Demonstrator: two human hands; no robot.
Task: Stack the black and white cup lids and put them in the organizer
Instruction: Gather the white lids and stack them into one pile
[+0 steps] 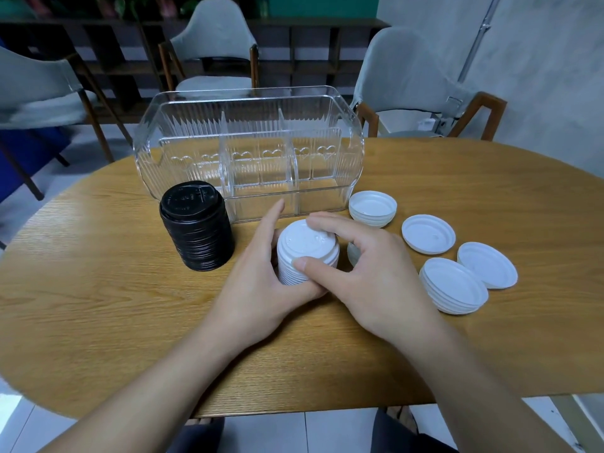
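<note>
Pale upholstered chairs (pixel 214 44) and a dark shelf unit stand behind an oval wooden table (pixel 98 289), where a clear ribbed organizer (pixel 248 152) sits toward the far edge, its three compartments holding nothing that I can see. Just in front of its left end stands a finished black lid stack (pixel 197 225), upright and untouched. At the middle of the table both hands close on a white lid stack (pixel 305 253): the left hand (pixel 258 282) cups its side and base with curled fingers, and the right hand (pixel 366 269) pinches it, thumb on the near rim and fingertips resting on the top lid. To the right the remaining white lids lie rim-up and apart from the stack: a short nested pile (pixel 372 207) near the organizer's right end, a single lid (pixel 428 233), another nested pile (pixel 452 289) and one more lid (pixel 487 264) just beside it; something white shows behind the right hand's fingers, too hidden to name. The step in hand looks like building and squaring the white stack, so the stacking is only partly done. Next, the right hand would need to let go, fetch one of the loose piles, turn it dome-up and seat it squarely, pressing lightly so the column does not lean. Only then do both stacks go into the compartments.
</note>
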